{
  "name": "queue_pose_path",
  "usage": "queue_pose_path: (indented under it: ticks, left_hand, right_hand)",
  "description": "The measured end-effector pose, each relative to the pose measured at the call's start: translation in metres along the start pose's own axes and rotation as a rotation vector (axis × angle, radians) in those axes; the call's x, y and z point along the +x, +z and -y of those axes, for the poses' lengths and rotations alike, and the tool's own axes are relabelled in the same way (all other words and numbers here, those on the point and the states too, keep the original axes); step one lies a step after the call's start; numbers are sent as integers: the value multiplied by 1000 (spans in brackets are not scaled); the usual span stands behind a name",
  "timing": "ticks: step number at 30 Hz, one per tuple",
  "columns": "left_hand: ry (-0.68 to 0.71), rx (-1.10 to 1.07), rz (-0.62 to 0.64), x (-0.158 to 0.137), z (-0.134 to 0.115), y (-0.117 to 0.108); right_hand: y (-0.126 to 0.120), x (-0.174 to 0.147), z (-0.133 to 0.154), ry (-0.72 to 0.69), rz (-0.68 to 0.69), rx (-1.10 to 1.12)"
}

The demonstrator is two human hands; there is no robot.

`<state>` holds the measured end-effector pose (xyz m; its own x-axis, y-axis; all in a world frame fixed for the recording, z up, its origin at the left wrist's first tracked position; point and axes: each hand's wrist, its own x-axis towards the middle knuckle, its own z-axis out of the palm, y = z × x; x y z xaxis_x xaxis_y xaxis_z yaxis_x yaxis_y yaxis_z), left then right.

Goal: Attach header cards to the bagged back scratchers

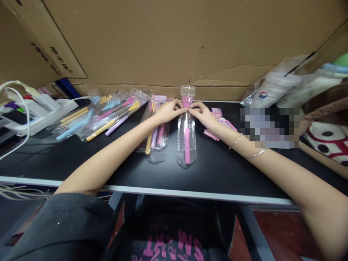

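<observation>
A pink back scratcher (187, 145) with a claw-shaped head lies upright in my view inside a clear plastic bag (178, 152) on the black table. My left hand (170, 110) pinches the bag's left side just below the claw. From the other side, my right hand (202, 113) pinches the bag at the same height, fingertips close to the left ones. Beneath my left wrist are several bagged back scratchers (154, 137), yellow, purple and pink, partly covered by that arm. Small pink printed cards (228, 124) lie in a loose pile beside my right hand.
More bagged back scratchers (100, 129) are spread to the left, near a white power strip (40, 116) with cables. Cardboard (168, 43) walls the back. At the right stand a bagged Pepsi cup (274, 88), a blurred-out patch and a brown-handled bag (326, 136).
</observation>
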<state>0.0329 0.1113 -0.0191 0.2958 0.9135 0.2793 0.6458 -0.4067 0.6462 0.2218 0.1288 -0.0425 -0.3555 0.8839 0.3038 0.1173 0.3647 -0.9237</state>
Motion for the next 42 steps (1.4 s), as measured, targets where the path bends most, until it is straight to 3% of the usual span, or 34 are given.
queue_pose_path:
  ticks: [8, 13, 16, 22, 26, 33, 42]
  left_hand:
    - [-26, 26, 21, 0, 1, 0]
    - [-113, 230, 35, -3, -9, -4]
    - [-130, 381, -30, -7, -15, -4]
    - [-68, 512, -129, -11, -20, -2]
    - [30, 567, -115, -13, -24, -1]
    - [53, 593, -51, -14, -28, 3]
    - [7, 402, 51, -8, -19, 6]
  right_hand:
    - [-2, 2, -4, 5, -5, -6]
    - [-2, 3, -4, 0, -27, -83]
    - [-3, 1, -2, -57, -31, -161]
    - [-4, -1, -2, -159, -49, -261]
    - [-3, -2, 0, -149, -62, -259]
    - [-2, -4, 8, -159, -64, -239]
    - [-6, 5, -3, -243, -9, -388]
